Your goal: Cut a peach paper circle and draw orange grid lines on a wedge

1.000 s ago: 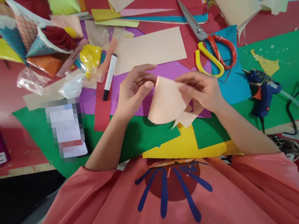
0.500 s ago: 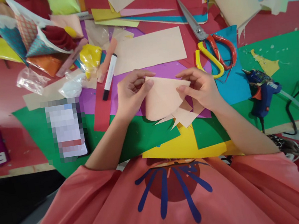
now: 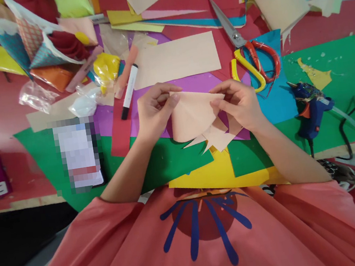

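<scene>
A pale peach piece of paper (image 3: 192, 115), curved along its lower left edge, is held up between both hands. My left hand (image 3: 157, 111) pinches its upper left corner between thumb and fingers. At the upper right corner, my right hand (image 3: 237, 99) grips it the same way. Beneath lie jagged peach scraps (image 3: 220, 137) on purple and green sheets. Beyond the hands is a peach rectangle of paper (image 3: 180, 59). Scissors (image 3: 241, 45) with red and yellow handles rest just beyond my right hand, and a marker (image 3: 129, 91) lies beyond my left.
A phone (image 3: 79, 154) lies at left on a green sheet (image 3: 168, 159). At right is a blue glue gun (image 3: 313, 115) with its cord. Wrapped cones (image 3: 37, 42) and clay packets stand at the back left. Stacked coloured paper (image 3: 186, 11) fills the back.
The held paper has tilted slightly, and its faint crease shows more. Both hands keep their grip in nearly the same place.
</scene>
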The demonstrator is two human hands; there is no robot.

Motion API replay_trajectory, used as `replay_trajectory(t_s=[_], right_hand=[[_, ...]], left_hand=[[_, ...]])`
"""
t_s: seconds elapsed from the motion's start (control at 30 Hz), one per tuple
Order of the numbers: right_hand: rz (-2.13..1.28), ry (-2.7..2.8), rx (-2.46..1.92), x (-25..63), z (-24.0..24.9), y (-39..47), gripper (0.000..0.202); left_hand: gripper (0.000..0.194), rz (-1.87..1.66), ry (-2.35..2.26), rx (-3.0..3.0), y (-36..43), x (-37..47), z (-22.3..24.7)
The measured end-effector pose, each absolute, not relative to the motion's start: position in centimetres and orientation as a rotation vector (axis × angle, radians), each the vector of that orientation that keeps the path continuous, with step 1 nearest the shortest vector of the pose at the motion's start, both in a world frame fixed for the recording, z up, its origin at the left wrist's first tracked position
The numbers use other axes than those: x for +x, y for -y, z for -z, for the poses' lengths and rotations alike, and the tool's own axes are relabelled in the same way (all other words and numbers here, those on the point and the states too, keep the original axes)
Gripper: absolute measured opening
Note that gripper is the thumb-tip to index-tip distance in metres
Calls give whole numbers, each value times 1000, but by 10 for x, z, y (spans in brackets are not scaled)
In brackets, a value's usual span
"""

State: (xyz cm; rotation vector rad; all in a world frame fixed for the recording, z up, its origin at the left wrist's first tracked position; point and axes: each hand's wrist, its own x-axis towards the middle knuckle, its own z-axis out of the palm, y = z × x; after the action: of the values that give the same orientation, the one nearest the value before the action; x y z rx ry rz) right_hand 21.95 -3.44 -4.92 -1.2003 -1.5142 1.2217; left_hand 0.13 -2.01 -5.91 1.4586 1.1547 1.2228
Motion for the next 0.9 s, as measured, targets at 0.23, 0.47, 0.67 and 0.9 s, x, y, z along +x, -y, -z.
replay_trajectory(t_s=[0.23, 0.47, 0.67, 0.9], right_hand=[[-1217, 1498, -1189, 220, 50, 33, 25], [-1175, 1513, -1198, 221, 50, 33, 27], [-1154, 1522, -1160, 220, 47, 34, 21], [-1163, 1524, -1197, 221, 47, 34, 25]], left_hand=[[26, -1186, -1121, 1428, 19, 0, 60], [36, -1283, -1146, 1356, 15, 0, 71], [34, -1330, -1150, 1337, 16, -1, 71], [38, -1293, -1180, 1400, 18, 0, 68]])
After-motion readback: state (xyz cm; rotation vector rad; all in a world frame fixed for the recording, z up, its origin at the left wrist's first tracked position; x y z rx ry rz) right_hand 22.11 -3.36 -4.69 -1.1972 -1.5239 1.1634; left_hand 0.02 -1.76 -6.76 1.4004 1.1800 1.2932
